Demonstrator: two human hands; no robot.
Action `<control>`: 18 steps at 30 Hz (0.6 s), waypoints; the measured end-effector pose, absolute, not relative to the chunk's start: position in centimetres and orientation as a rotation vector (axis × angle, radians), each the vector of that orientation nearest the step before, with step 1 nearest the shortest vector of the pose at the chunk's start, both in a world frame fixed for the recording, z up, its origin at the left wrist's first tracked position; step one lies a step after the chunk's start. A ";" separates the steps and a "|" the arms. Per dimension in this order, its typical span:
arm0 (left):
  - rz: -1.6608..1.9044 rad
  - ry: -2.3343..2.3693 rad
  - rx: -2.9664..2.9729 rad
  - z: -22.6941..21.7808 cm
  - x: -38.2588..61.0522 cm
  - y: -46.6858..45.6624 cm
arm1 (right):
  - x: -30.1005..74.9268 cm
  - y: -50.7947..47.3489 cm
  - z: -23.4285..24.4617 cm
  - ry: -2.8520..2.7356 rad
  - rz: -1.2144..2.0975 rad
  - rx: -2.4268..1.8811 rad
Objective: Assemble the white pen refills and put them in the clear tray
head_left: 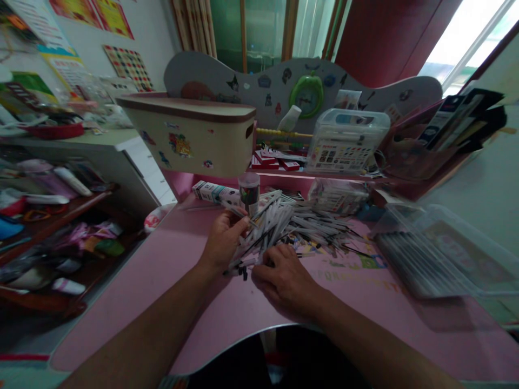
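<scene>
A loose heap of pale, translucent pen barrels (279, 216) and thin black-tipped sticks that look like pen refills (357, 251) lies on the pink desk. At the heap's left side, my left hand (225, 237) is closed, thumb against fingers, on a pale pen barrel (234, 208). Curled at the near edge of the heap, my right hand (286, 278) has its fingertips bent inward, and what they hold, if anything, is hidden. Small black caps (244, 272) lie between the two hands.
Behind the heap stand a clear lidded cup (248, 192) and a long printed box (214, 192). To the right, an open clear plastic case (425, 270) holds a row of pens. A cream bin (194, 135) and a clear carry case (348, 140) rest on the shelf above.
</scene>
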State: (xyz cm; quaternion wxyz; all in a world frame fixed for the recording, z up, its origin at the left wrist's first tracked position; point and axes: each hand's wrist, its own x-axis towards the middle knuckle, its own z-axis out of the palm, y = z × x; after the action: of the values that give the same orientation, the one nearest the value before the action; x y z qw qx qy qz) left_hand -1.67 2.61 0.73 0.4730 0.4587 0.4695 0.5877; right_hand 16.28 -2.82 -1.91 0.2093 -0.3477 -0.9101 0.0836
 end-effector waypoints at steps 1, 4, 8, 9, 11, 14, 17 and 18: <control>1.415 1.141 1.103 0.7 -1.7 2.6 | 16.3 -2.7 -2.2 -2.515 0.224 -0.966; 1.363 1.101 1.011 0.4 -1.6 2.8 | 16.3 -2.5 -2.9 -2.482 0.236 -0.974; 1.349 1.004 0.895 0.1 -1.7 3.0 | 16.5 -2.2 -3.1 -2.422 0.275 -0.983; 1.336 0.973 0.875 0.1 -1.7 3.0 | 16.6 -2.0 -3.0 -2.380 0.295 -0.964; 1.308 0.935 0.837 0.0 -1.8 3.1 | 16.9 -1.7 -2.9 -2.260 0.360 -0.912; 1.273 0.924 0.784 0.0 -1.9 3.1 | 17.6 -1.4 -2.9 -2.046 0.586 -0.919; 1.250 0.903 0.753 0.1 -1.8 3.0 | 18.1 -1.5 -3.2 -1.782 0.964 -1.040; 1.242 0.894 0.749 0.2 -1.7 2.9 | 18.1 -1.5 -3.3 -1.687 1.068 -1.052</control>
State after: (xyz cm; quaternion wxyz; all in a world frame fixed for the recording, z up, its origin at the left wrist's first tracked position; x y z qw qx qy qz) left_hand -1.71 2.88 0.23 0.6585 0.3308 0.3949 0.5486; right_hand 18.09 -1.51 -3.32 0.4282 -0.4213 -0.6754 0.4278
